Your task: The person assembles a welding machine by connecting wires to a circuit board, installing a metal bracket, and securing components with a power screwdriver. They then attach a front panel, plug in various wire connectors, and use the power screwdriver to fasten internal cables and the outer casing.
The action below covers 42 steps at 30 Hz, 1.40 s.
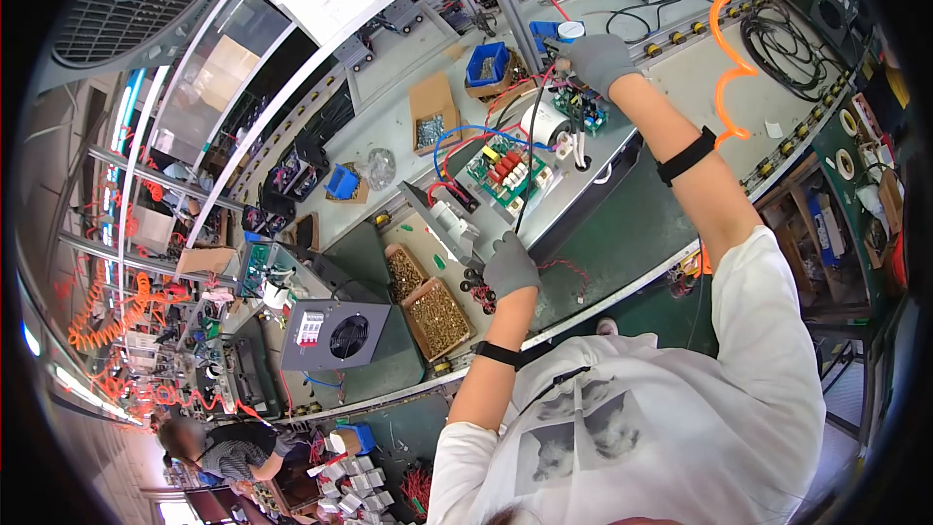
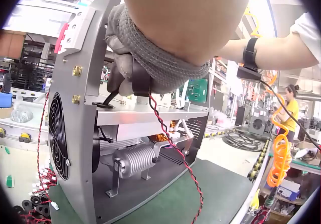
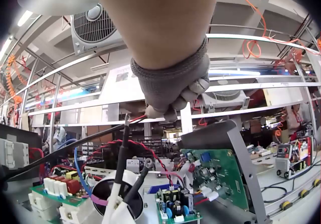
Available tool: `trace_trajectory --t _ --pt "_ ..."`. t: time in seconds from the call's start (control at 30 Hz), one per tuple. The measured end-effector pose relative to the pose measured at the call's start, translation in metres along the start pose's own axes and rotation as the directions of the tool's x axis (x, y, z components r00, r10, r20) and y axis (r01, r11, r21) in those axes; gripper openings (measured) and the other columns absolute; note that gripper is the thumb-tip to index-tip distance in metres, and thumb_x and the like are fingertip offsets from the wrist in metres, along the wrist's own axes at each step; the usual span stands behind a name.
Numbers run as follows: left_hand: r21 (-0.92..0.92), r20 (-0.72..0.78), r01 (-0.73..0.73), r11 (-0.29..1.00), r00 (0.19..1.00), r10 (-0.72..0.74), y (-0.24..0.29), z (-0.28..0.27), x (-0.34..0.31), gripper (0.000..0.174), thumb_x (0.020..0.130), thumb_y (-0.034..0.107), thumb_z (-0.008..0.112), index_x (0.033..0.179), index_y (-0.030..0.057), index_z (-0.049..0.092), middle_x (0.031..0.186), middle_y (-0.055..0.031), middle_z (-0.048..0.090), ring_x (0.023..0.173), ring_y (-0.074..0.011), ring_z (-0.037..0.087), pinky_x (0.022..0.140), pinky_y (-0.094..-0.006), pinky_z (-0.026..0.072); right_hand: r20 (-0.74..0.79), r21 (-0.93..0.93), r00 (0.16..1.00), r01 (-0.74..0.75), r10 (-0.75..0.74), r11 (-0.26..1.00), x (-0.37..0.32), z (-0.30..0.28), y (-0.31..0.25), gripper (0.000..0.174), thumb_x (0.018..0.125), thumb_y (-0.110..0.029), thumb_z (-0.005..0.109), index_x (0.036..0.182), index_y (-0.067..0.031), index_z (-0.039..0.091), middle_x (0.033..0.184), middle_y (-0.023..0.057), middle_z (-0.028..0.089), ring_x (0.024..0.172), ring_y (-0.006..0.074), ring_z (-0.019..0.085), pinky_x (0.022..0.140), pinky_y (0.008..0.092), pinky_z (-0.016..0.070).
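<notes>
My gloved left hand (image 1: 510, 267) is at the near end of an open grey metal chassis (image 2: 200, 118). It holds a black ring (image 2: 141, 78), from which a twisted red-and-black wire (image 2: 173, 146) hangs. A black cable (image 1: 530, 170) runs from this hand over the chassis toward my right hand. The gloved right hand (image 1: 598, 60), above the far end, pinches a thin red wire end (image 3: 139, 118) near the cable's tip. Beneath lie a green circuit board (image 1: 505, 170) with red and white parts, a white cylinder (image 1: 544, 124) and an upright green board (image 3: 215, 174).
Bins of brass fasteners (image 1: 437, 319) lie left of the chassis, near a grey fan-fitted case (image 1: 337, 333). Blue bins (image 1: 488, 63) and a cardboard box (image 1: 432, 112) stand behind. An orange coiled hose (image 1: 724, 29) hangs at the right. Another person (image 1: 228, 452) works at lower left.
</notes>
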<state>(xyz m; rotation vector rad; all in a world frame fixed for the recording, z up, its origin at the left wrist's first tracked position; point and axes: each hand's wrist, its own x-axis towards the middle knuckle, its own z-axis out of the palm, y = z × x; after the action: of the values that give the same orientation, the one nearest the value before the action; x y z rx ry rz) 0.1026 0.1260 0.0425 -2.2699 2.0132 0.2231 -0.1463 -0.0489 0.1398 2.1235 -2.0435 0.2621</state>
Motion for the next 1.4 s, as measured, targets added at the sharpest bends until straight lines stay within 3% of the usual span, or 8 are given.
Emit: trace_trajectory --t 0.33,0.4,0.5,0.6,0.73,0.8,1.0,1.4 --pt "-0.016 0.144 0.109 0.994 0.984 -0.106 0.004 0.003 0.031 0.019 0.084 0.018 0.058 0.098 0.0072 0.064 0.099 -0.0162 0.067 0.093 -0.0298 0.066 0.075 -0.0386 0.0533 0.154 -0.231 0.979 0.168 -0.135 0.958 -0.009 0.06 -0.002 0.022 0.084 -0.02 0.056 0.1 -0.0094 0.067 0.096 0.0073 0.068 0.086 0.024 0.067 0.067 0.0349 0.0528" --pt "-0.014 0.137 0.117 0.993 0.984 -0.114 0.007 0.005 0.028 0.019 0.083 0.018 0.058 0.098 0.0072 0.064 0.098 -0.0158 0.067 0.093 -0.0295 0.066 0.075 -0.0385 0.0534 0.463 -0.312 0.883 0.244 -0.077 0.918 -0.012 0.071 -0.007 0.022 0.085 -0.019 0.055 0.1 -0.0088 0.068 0.101 0.0077 0.068 0.088 0.0225 0.067 0.067 0.0345 0.0527" --pt "-0.021 0.102 0.13 0.991 0.987 -0.128 0.007 0.004 0.026 0.019 0.083 0.017 0.059 0.098 0.0068 0.064 0.097 -0.0151 0.067 0.092 -0.0293 0.066 0.075 -0.0383 0.0534 0.496 -0.259 0.848 -0.057 0.184 0.964 -0.034 0.113 -0.003 0.029 0.085 -0.019 0.056 0.113 -0.0107 0.063 0.109 0.0072 0.065 0.093 0.0238 0.066 0.078 0.0379 0.0519" --pt "-0.042 0.083 0.12 0.992 0.99 -0.116 0.005 0.007 0.025 0.021 0.082 0.017 0.06 0.1 0.006 0.063 0.097 -0.0147 0.067 0.093 -0.0296 0.065 0.076 -0.0383 0.0533 0.272 0.057 0.913 -0.332 0.305 0.942 -0.063 0.112 0.009 0.027 0.085 -0.021 0.056 0.11 -0.0129 0.065 0.113 0.0092 0.063 0.1 0.0267 0.063 0.084 0.0384 0.0505" --pt "-0.019 0.214 0.007 1.0 0.977 -0.003 0.007 -0.003 0.024 0.023 0.082 0.017 0.06 0.102 0.0051 0.061 0.099 -0.015 0.066 0.093 -0.0305 0.065 0.076 -0.0392 0.0531 0.507 -0.135 0.794 -0.311 0.335 0.941 -0.07 0.127 0.031 0.024 0.085 -0.024 0.057 0.104 -0.0141 0.066 0.11 0.0124 0.063 0.096 0.029 0.063 0.082 0.0394 0.0505" --pt "-0.028 0.202 0.012 1.0 0.979 -0.006 0.007 0.007 0.029 0.024 0.082 0.017 0.06 0.102 0.005 0.061 0.099 -0.015 0.066 0.093 -0.0306 0.065 0.076 -0.0392 0.0531 0.272 0.051 0.91 -0.337 0.311 0.94 -0.074 0.115 0.032 0.022 0.085 -0.025 0.057 0.1 -0.0121 0.066 0.1 0.0148 0.065 0.089 0.0308 0.064 0.077 0.0397 0.0505" --pt "-0.008 0.163 0.006 1.0 0.987 -0.004 0.004 0.012 0.024 0.02 0.087 0.014 0.052 0.102 0.0023 0.059 0.096 -0.0152 0.066 0.088 -0.0283 0.067 0.072 -0.0361 0.0544 0.223 0.582 0.915 -0.402 0.337 0.707 -0.058 0.115 0.03 0.021 0.085 -0.025 0.06 0.101 -0.0133 0.065 0.097 0.0144 0.065 0.092 0.0339 0.061 0.08 0.0403 0.0474" --pt "-0.021 0.036 -0.005 1.0 0.999 0.006 0.0 0.039 0.027 0.015 0.088 0.015 0.05 0.095 0.004 0.057 0.089 -0.0128 0.066 0.08 -0.0276 0.068 0.067 -0.0371 0.0543 0.079 0.502 0.989 -0.151 0.129 0.852 -0.058 0.134 0.04 0.021 0.084 -0.025 0.059 0.1 -0.0127 0.064 0.094 0.0144 0.065 0.089 0.0351 0.06 0.078 0.0414 0.0471"
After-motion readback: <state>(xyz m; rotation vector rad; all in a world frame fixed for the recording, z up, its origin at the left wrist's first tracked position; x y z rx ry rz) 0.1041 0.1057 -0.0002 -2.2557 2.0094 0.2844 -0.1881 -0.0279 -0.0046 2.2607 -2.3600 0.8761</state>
